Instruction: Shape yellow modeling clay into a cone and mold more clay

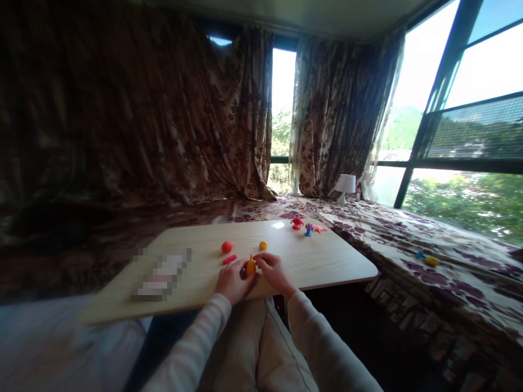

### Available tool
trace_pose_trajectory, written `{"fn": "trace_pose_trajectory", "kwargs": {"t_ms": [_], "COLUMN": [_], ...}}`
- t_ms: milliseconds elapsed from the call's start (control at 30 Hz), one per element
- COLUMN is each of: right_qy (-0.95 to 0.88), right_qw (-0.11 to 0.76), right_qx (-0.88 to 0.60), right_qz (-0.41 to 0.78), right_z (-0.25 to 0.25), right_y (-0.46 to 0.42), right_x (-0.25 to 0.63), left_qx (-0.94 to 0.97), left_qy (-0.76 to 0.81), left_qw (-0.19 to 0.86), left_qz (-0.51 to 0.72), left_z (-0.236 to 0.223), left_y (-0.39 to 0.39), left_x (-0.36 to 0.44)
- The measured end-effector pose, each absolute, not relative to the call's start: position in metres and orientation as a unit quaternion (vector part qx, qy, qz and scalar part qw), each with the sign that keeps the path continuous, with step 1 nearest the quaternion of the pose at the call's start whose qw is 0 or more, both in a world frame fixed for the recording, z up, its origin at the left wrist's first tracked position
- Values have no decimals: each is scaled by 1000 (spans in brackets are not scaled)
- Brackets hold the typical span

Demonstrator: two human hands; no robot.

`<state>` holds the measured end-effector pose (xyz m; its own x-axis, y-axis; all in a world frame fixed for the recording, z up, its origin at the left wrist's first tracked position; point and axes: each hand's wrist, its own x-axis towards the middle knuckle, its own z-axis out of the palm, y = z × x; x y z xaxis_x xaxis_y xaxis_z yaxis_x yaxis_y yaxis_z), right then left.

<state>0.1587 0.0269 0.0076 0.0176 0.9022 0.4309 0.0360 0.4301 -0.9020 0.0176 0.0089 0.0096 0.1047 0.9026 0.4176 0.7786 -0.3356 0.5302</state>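
Note:
A small yellow-orange piece with a pointed top [250, 266], soft-looking like modelling clay, stands up between my hands near the table's front edge. My left hand [232, 281] is closed around its lower part from the left. From the right, my right hand [276, 272] has its fingers bent and pinched against the piece near its tip. Just beyond my left hand lie a pinkish-red stick [229, 259] and an orange-red ball [226, 247]. A small round yellow piece [263, 246] sits beyond my right hand. My fingers hide part of the held piece.
The pale wooden table [327, 261] has a blurred-out flat item [161, 276] on its left. At its back right are a red figure [297, 224], a blue-stemmed figure [309, 230] and a pinkish-red flat shape [320, 229]. A white lamp [345, 185] stands behind.

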Motion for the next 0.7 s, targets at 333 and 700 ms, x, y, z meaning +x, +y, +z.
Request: {"fn": "trace_pose_trajectory", "kwargs": {"t_ms": [333, 700], "right_qy": [-645, -642], "right_qw": [578, 589], "right_qx": [-374, -371], "right_qz": [332, 321], "right_z": [15, 13], "right_y": [19, 26], "right_x": [160, 159], "left_qx": [754, 760], "left_qy": [571, 570], "left_qw": [77, 71], "left_qz": [316, 306], "left_z": [11, 11], "left_y": [9, 9], "left_x": [17, 18]}}
